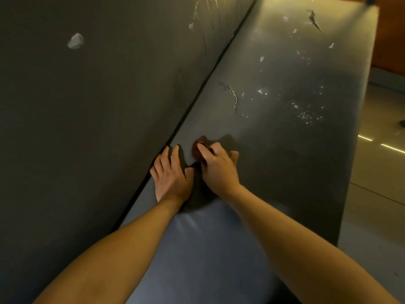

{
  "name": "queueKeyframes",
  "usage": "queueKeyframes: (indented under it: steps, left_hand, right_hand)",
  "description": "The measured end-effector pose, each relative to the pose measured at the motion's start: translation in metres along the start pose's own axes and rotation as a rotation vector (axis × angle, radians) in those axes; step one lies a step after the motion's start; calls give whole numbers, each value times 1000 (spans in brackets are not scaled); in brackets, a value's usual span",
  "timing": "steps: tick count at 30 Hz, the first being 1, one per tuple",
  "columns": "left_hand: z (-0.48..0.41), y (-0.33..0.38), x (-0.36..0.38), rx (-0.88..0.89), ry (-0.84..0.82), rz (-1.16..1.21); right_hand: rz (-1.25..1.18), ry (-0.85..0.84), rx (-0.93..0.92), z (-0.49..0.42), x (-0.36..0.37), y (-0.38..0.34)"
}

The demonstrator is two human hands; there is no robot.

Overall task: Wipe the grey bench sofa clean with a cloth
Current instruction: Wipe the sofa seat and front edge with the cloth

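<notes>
The grey bench sofa [274,154] fills most of the view, its seat running away from the person and its backrest [98,106] rising on the left. A dark seam [197,102] divides the two.

The left hand [171,178] lies flat on the seat, palm down. Its fingers [175,153] are straight and slightly spread, and the outer fingertips reach the seam. It holds nothing.

Just to the right of those fingers, the right hand [219,170] presses a dark reddish-brown cloth [196,151] onto the seat. Its fingers are curled over the bunched cloth and grip it, and the thumb sticks out on the far side. Only a small part of the cloth shows beyond the fingertips and beside the knuckles. The two hands sit close together, the left thumb nearly meeting the right hand's wrist side.

Ahead of the right fingertips, a thin pale crack [234,97] marks the seat, and farther out to its right lies a scatter of white specks [306,113]. More pale scuffs [314,19] show near the seat's far end. Well up and to the left of the left fingers, a pale patch [75,41] sits on the backrest.

To the right of the seat edge, a light floor [377,176] carries two bright strips [365,138].
</notes>
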State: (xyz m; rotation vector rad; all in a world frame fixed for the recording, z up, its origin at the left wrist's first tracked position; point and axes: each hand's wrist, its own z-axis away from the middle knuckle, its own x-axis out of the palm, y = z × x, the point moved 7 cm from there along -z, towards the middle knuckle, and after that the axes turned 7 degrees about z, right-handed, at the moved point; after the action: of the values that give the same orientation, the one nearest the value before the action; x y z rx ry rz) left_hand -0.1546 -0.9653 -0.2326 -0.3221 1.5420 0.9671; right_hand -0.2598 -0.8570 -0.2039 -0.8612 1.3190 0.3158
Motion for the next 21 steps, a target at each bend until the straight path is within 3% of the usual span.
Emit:
queueKeyframes:
  steps: [2,4,7,9,12,16,21]
  left_hand:
    - [1,1,-3,8,17,9]
    - [2,1,-3,17,30,14]
    - [1,2,-1,23,41,7]
    - [0,1,0,21,40,3]
    - [1,1,2,16,17,-19]
    - [1,3,-1,5,21,-4]
    - [1,2,-2,-10,30,-7]
  right_hand:
    - [68,62,89,-2,-10,36]
    - [56,114,298,1,-21,81]
    - [24,98,459,9,-16,83]
    - [-34,55,437,9,-6,50]
    - [-79,-11,252,15,6,2]
    - [16,-6,20,8,-8,21]
    - [33,1,386,9,-31,97]
